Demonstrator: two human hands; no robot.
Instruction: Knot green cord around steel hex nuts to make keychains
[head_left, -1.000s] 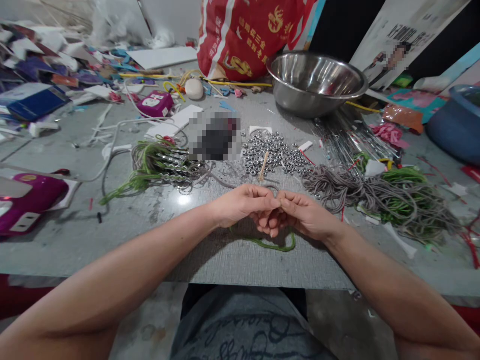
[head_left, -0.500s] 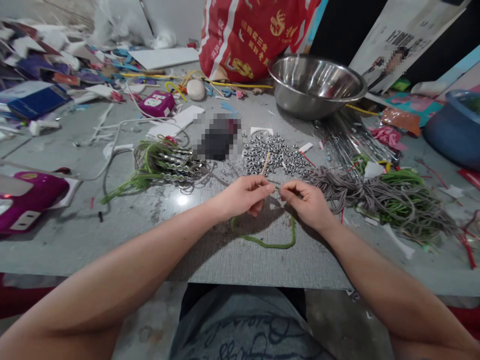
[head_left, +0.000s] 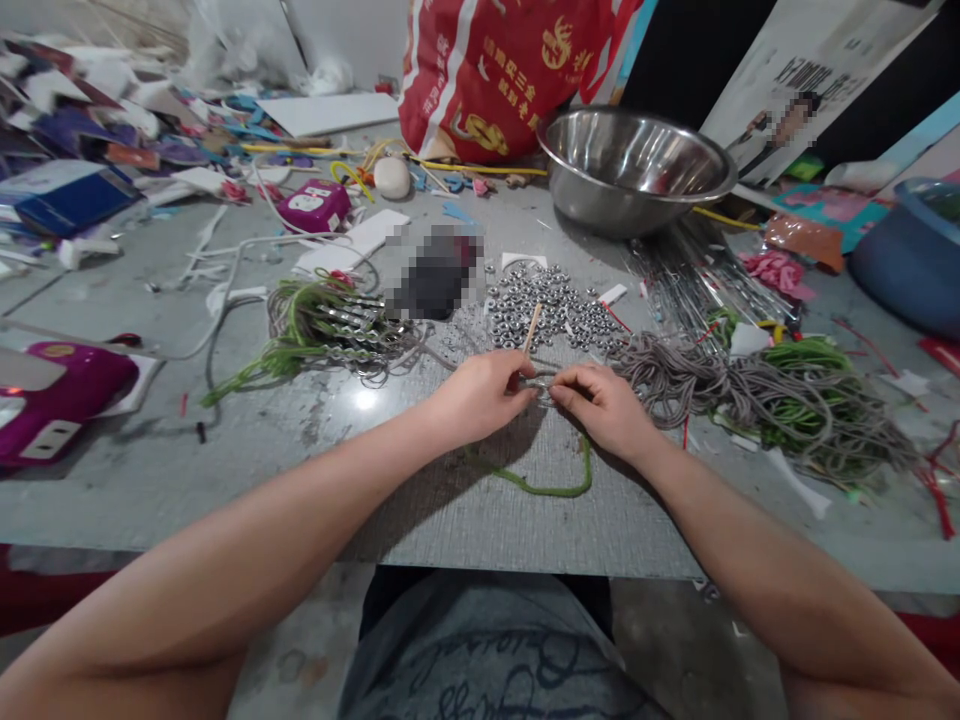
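Slightly leftward now, left hand point(head_left: 484, 398) and right hand point(head_left: 600, 400) pinch closed on a crosswise thin strand point(head_left: 543, 383) mid-frame; green cord point(head_left: 551, 491) lies below.

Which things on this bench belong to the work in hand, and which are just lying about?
Likely in the work:
- green cord, beneath left hand and right hand
- silver beads
- grey cords
- green-and-silver bundle

Apparently lying about:
- red bag
- blue box
- round white object

Steel bowl: cannot tell.
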